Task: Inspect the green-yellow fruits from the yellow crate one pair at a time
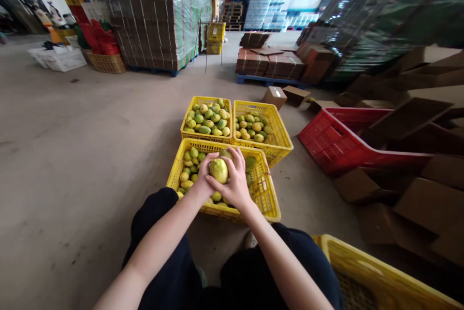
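Observation:
In front of me a yellow-green oval fruit (219,170) is held between both my hands, over the near yellow crate (271,199). My left hand (203,175) is curled against its left side. My right hand (235,179) wraps it from the right, thumb below and fingers over the top. A second, greener fruit (226,153) shows just beyond it, partly under my right fingers; whether I grip that one too is unclear. The crate below contains more such fruit, green and yellow, partly hidden by my hands and forearms.
Two more yellow crates (206,137) of fruit stand just beyond. An open yellow crate (366,264) is at my lower right. Rightward lie a red crate (326,138) and cardboard boxes (431,204). A wrapped pallet stack (145,15) and a blue pallet (268,80) of flattened cardboard stand behind.

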